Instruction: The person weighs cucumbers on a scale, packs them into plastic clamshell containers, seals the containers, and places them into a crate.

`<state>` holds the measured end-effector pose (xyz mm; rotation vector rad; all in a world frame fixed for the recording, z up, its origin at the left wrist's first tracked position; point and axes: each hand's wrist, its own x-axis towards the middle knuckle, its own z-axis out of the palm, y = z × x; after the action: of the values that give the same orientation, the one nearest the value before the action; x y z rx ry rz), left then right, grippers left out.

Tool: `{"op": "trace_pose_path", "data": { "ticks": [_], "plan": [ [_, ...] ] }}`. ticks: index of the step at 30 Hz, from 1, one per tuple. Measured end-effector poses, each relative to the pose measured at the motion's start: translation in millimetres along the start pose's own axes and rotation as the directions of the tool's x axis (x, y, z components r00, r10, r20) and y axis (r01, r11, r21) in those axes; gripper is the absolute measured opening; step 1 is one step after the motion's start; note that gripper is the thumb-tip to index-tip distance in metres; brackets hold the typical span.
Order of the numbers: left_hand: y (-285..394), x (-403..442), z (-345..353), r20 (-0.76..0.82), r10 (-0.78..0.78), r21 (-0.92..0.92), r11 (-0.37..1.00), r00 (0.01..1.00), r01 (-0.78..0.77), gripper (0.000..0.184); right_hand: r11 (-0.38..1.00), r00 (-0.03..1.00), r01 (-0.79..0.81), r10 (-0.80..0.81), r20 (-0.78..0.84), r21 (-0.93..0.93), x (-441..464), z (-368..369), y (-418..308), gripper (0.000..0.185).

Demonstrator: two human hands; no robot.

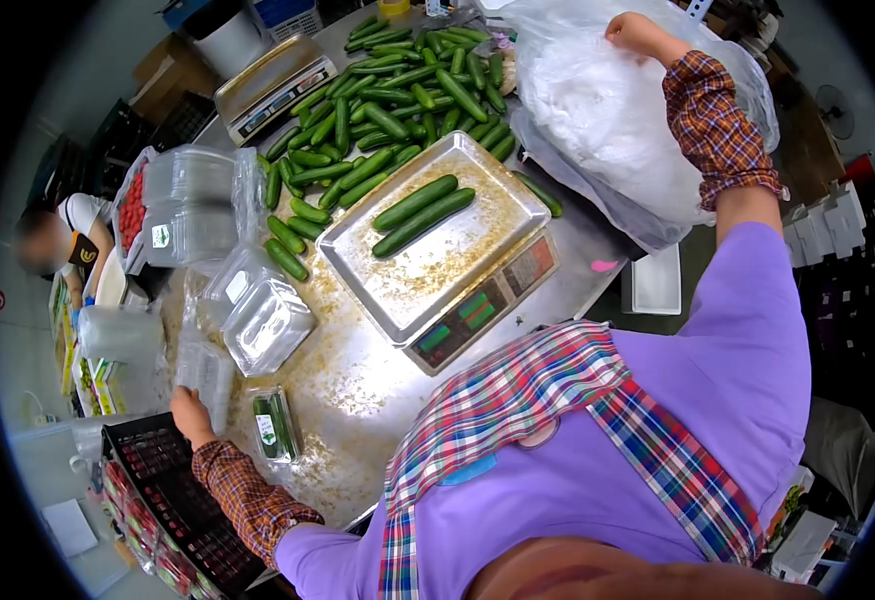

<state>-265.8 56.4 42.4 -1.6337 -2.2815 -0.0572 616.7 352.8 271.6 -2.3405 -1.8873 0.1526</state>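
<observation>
My right hand (639, 36) is stretched out over a large clear bag (597, 120) filled with white, thin plastic. Its fingers are curled and pressed together; what they pinch, if anything, does not show clearly. At the lower left, my left hand (192, 415) is closed beside clear plastic trays (205, 372) and the rim of a black crate (142, 430); its grip is partly hidden. Two cucumbers (423, 215) lie side by side on the metal pan of a digital scale (477, 312). A labelled clear pack of cucumbers (275, 425) rests on the table near my left forearm.
A large heap of cucumbers (387, 105) covers the back of the metal table (342, 400). Open clear clamshells (267, 325) and stacked ones (189, 190) stand left. Another scale (272, 85) is behind. A co-worker (82, 225) is at the far left.
</observation>
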Motion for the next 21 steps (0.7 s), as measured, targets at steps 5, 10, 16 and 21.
{"op": "trace_pose_path", "data": {
  "ticks": [5,10,16,21],
  "plan": [
    [18,-2,-75,-0.295,-0.031,-0.111,0.994,0.955,-0.002,0.017,0.964,0.964,0.241,-0.224,0.145,-0.114,30,3,44,0.049],
    [96,-49,-160,-0.451,-0.025,-0.113,0.993,0.892,-0.029,0.018,0.971,0.885,0.237,-0.203,0.419,-0.029,-28,-19,11,0.068],
    [240,-177,-143,-0.243,0.181,-0.411,0.871,0.953,-0.270,0.006,0.883,0.812,0.451,-0.346,0.470,-0.129,-17,-5,39,0.053],
    [308,-255,-94,-0.036,0.201,-0.576,0.796,0.979,-0.185,0.013,0.798,0.757,0.585,-0.475,0.450,-0.142,-15,3,67,0.031]
  ]
}}
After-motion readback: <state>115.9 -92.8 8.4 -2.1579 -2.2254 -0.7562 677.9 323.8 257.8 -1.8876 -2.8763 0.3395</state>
